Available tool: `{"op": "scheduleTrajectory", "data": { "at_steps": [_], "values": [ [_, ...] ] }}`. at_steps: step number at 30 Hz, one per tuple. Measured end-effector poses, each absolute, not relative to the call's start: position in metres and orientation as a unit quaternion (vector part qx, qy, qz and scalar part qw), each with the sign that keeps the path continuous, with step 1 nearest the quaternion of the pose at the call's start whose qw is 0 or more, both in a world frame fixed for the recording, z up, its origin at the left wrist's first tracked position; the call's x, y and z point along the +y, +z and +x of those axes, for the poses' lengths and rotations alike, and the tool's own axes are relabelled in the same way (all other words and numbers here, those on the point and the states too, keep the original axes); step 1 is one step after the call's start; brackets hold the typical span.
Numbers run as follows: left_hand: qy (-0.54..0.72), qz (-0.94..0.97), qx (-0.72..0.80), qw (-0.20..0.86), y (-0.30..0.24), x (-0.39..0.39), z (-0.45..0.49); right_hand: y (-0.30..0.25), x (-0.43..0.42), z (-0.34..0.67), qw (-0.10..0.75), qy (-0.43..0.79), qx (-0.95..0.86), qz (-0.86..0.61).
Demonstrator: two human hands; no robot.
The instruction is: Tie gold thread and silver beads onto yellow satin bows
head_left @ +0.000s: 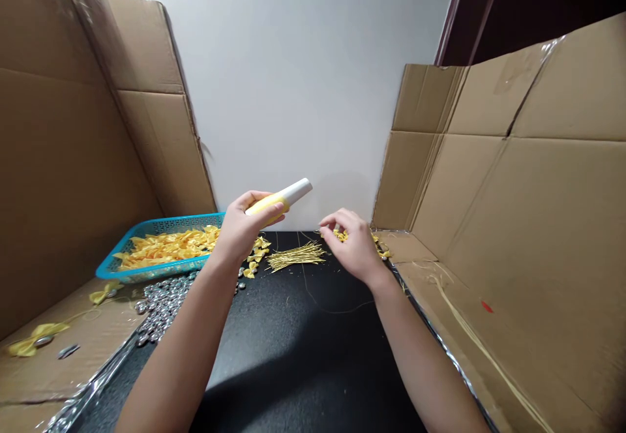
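Note:
My left hand [249, 221] is wrapped round a yellow and white capped tube [297, 191], its white end tilted up to the right. Loosely curved, with a small gap between thumb and fingertips, my right hand [352, 240] hovers over the far part of the black table [293, 335]; I see nothing in it. Between the hands lies a bundle of gold wire ties [296, 257]. Yellow bows [252, 263] lie just beyond my left wrist. More small yellow pieces [341, 234] are partly hidden behind my right hand.
A blue basket [110, 265] of yellow bows stands at the left, with a heap of shiny silver pieces [166, 299] before it. Cardboard walls [538, 224] rise on both sides. A thin thread [337, 312] crosses the table. Pale cords [469, 335] run along the right cardboard.

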State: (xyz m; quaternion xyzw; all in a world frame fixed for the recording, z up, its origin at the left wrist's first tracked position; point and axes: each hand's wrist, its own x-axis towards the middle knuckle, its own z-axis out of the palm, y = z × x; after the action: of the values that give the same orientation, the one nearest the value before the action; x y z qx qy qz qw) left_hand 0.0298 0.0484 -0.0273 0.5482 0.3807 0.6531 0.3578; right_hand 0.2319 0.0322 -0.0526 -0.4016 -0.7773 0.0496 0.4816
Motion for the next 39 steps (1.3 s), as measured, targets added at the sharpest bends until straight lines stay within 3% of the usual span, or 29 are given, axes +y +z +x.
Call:
{"op": "scheduleTrajectory", "data": {
  "at_steps": [7,17,22,25,31,39],
  "values": [
    [0.593,0.616,0.475,0.209,-0.02,0.031,0.033,-0.079,0.019,0.18,0.501,0.172,-0.764,-0.368],
    [0.521,0.686,0.465,0.203,-0.02,0.027,0.037,-0.091,0.047,0.185,0.488,0.287,-0.749,-0.343],
    [0.495,0.73,0.452,0.134,-0.021,0.032,0.028,-0.06,0.02,0.205,0.401,0.135,-0.849,-0.315],
    [0.429,0.782,0.429,0.143,-0.019,0.029,0.024,-0.039,0.004,0.223,0.396,0.081,-0.862,-0.306],
    [0.263,0.875,0.35,0.209,-0.018,0.016,0.033,-0.023,0.002,0.251,0.452,0.119,-0.835,-0.291],
    [0.225,0.884,0.375,0.167,-0.025,0.016,0.04,-0.019,0.009,0.271,0.418,0.276,-0.82,-0.278]
  ]
}}
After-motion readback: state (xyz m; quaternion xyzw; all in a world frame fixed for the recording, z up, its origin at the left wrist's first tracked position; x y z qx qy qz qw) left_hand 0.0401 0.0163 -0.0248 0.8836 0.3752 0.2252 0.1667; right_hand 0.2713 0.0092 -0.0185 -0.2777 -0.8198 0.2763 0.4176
